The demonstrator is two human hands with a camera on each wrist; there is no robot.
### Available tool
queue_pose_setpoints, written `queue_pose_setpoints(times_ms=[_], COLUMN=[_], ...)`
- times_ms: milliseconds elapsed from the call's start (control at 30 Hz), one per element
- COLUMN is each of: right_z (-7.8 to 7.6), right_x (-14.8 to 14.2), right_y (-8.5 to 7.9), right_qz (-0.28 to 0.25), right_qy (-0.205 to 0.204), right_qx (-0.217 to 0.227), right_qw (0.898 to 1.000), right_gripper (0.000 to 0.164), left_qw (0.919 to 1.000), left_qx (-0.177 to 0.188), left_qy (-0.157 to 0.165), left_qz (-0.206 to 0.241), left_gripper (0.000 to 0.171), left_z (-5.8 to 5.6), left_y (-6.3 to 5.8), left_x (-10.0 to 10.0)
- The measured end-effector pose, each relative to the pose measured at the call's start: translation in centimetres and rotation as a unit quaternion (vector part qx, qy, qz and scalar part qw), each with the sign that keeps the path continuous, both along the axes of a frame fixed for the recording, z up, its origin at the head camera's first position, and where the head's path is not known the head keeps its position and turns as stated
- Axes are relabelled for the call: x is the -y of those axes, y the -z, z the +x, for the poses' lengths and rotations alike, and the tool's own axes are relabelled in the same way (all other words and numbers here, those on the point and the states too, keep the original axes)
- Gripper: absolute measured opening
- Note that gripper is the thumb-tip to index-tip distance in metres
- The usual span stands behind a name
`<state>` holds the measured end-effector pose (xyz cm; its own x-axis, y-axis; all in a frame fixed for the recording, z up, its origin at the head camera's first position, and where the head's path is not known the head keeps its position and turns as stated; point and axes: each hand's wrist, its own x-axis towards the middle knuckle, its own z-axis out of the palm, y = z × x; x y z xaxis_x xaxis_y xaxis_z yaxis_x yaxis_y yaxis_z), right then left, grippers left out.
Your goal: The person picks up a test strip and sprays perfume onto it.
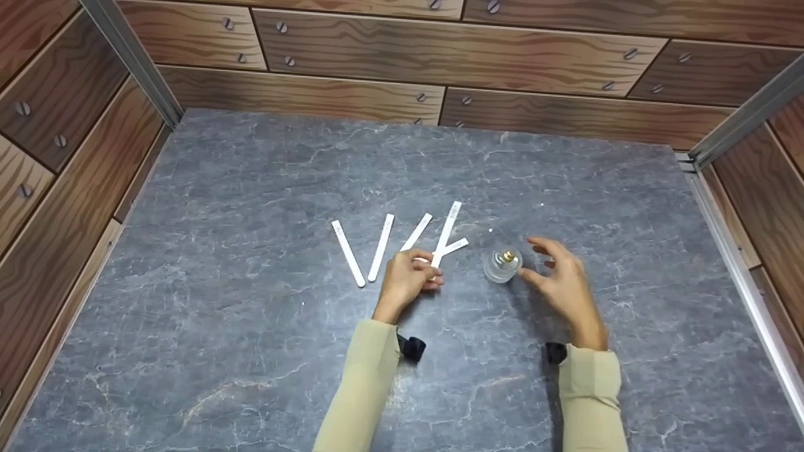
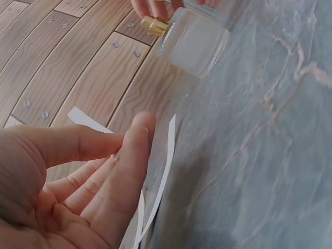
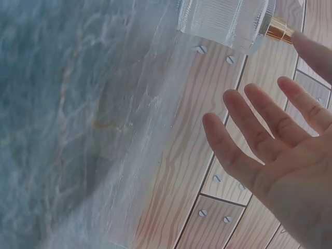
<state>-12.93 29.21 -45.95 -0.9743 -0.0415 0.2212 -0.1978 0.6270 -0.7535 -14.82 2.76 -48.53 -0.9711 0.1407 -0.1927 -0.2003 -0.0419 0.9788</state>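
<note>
left hand point(image 1: 405, 279) pinches a white strip point(image 1: 447, 230); right hand point(image 1: 563, 285), relaxed, is just beside a glass bottle point(image 1: 500, 269), nearer the desk's point(image 1: 634, 213) right edge.

My setting is a booth-like workspace. Wood-patterned panels point(image 1: 377, 44) and metal rails point(image 1: 135, 59) border my grey, marble-veined tabletop point(image 1: 220, 326).

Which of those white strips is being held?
The white strip reaching highest in the head view: the left grip pinches it, while the other four strips lie on the table.
</note>
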Motion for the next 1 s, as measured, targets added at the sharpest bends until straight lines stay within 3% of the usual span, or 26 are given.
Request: queue_pose_setpoints(times_ms=[367,700,1000], right_z=[-0.2,-0.5,-0.5], right_x=[0.6,1.3,2.4], right_y=[-0.6,-0.3,0.1], right_qz=[-0.021,-0.034,-0.061], right_qy=[-0.036,-0.028,-0.005], right_qx=[0.093,0.121,0.102], right_qw=[0.995,0.992,0.993], right_gripper=[0.071,0.076,0.069], left_qw=[0.9947,0.9944,0.9944], left_qx=[0.043,0.024,0.010], left_qy=[-0.010,-0.009,-0.012], left_qz=[0.093,0.102,0.104], left_gripper=[0.026,0.024,0.024], left_z=[-0.6,-0.3,0.2], left_y=[-0.5,-0.5,-0.1], left_x=[0.9,1.8,2.8])
